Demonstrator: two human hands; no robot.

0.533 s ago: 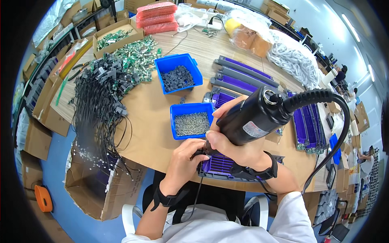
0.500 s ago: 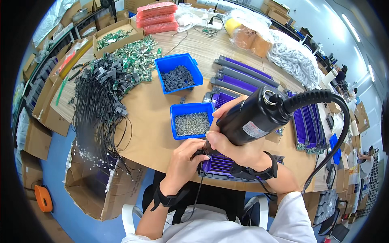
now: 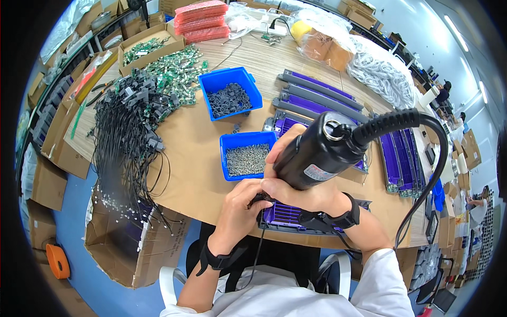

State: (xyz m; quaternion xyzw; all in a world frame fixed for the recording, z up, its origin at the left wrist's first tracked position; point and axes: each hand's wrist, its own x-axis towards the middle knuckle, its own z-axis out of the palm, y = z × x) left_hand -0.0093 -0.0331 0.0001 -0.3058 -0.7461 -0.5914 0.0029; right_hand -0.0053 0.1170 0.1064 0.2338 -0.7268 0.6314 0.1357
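Observation:
My right hand (image 3: 312, 199) grips a black electric screwdriver (image 3: 303, 161), tilted so that its lower end meets my left fingers. My left hand (image 3: 237, 208) is closed in a pinch at the left end of a purple and grey slatted housing (image 3: 288, 215), by the table's near edge. A small dark piece shows between those fingers, too covered to name. From there a thin black cable (image 3: 260, 238) hangs down. The screwdriver's tip is hidden behind my hands. Just beyond them is a blue bin (image 3: 224, 165) of small silvery screws (image 3: 247, 160).
Another blue bin (image 3: 205, 87) holds dark grey rings. Several purple-grey housings (image 3: 317, 100) lie beyond the screwdriver, with more (image 3: 398, 158) at right. Black cables with grey connectors (image 3: 124, 121) and green circuit boards (image 3: 179, 71) are heaped at left. The screwdriver's thick cord (image 3: 448, 174) loops down on the right.
The screwdriver's body and my right hand have shifted slightly left and tilted a little. My left hand keeps its pinch at the housing's end.

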